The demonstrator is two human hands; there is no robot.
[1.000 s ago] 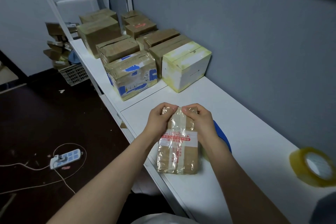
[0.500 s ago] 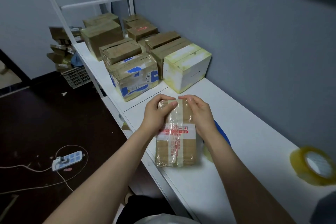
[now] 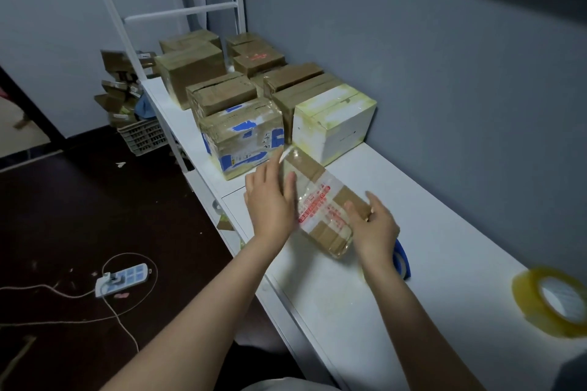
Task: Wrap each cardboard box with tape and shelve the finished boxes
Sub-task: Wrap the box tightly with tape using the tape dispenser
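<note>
A small brown cardboard box (image 3: 320, 200) wrapped in clear tape with red print lies at an angle on the white shelf (image 3: 444, 232). My left hand (image 3: 270, 203) presses flat against the box's left side, thumb on top. On the near right end my right hand (image 3: 374, 228) grips the same box. The box's far end points toward a row of taped boxes: a blue-patched box (image 3: 243, 136) and a white box (image 3: 333, 120) stand nearest. A roll of yellowish clear tape (image 3: 552, 305) lies on the shelf at the right.
Several more taped brown boxes (image 3: 219, 95) fill the shelf's far end against the grey wall. A blue tape roll (image 3: 401, 259) peeks out under my right wrist. On the dark floor lie a power strip (image 3: 122, 279) with cables and a grey crate (image 3: 144, 136) beside untaped boxes.
The box has been turned from straight to diagonal and slid toward the row of boxes. My right hand moved from the far end to the near right end; the left hand moved to the side.
</note>
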